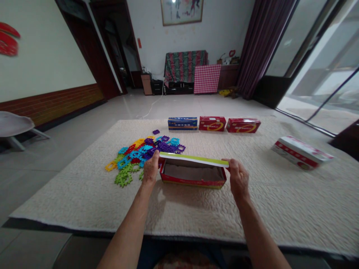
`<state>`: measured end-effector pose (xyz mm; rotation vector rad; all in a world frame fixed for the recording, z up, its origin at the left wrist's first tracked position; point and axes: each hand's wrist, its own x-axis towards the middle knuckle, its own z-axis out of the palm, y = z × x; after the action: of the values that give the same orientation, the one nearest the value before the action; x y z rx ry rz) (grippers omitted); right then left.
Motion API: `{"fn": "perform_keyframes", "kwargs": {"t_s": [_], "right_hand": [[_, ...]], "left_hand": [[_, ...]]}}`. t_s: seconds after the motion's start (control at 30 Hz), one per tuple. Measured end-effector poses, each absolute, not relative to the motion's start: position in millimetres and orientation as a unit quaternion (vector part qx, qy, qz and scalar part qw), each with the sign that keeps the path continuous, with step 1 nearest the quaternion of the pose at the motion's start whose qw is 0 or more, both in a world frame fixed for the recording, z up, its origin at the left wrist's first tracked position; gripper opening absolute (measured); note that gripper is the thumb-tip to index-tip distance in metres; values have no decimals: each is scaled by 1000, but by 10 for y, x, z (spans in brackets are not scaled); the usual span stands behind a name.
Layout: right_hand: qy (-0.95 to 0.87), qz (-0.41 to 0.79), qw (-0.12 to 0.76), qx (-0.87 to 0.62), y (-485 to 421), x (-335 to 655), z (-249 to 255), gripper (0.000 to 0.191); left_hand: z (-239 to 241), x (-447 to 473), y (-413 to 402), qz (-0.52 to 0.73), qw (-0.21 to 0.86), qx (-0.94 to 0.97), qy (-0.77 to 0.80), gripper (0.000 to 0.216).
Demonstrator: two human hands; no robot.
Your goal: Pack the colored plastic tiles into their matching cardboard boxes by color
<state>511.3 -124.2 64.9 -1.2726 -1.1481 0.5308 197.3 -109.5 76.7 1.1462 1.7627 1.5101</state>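
Observation:
Between my hands a long red box (193, 182) lies on the quilted cloth, its front open onto a dull brown-grey inside. My left hand (151, 169) pinches the left end of the box's lid flap (193, 159), which has a yellow-green and white edge. At the flap's other end my right hand (238, 176) grips the corner. The flap is tilted up above the opening. Just left of the box spreads a pile of plastic interlocking pieces (137, 154) in purple, blue, green, yellow and red, close to my left hand.
Along the far table edge stand a blue box (182, 123) and two red boxes (212, 123) (243, 125). A white and red box (301, 152) lies at the right. The cream quilted cloth (196, 216) covers the table. A white stool (14, 125) stands at the left.

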Motion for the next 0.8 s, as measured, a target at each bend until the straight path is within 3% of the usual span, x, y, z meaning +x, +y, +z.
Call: {"fn": "perform_keyframes", "kwargs": {"t_s": [0.37,0.63,0.8], "right_hand": [[-500,240,643,-529,-1299,5051,527,48],[-528,237,650,-493,-1224,5134,442,37],[-538,218,646,-495,-1203,5150,391,33]], "left_hand": [[637,1986,-1142,566,266,458,631,50],[573,1861,-1177,544,333,500,586,60],[527,1838,-1162,538,315,513,590,57]]}}
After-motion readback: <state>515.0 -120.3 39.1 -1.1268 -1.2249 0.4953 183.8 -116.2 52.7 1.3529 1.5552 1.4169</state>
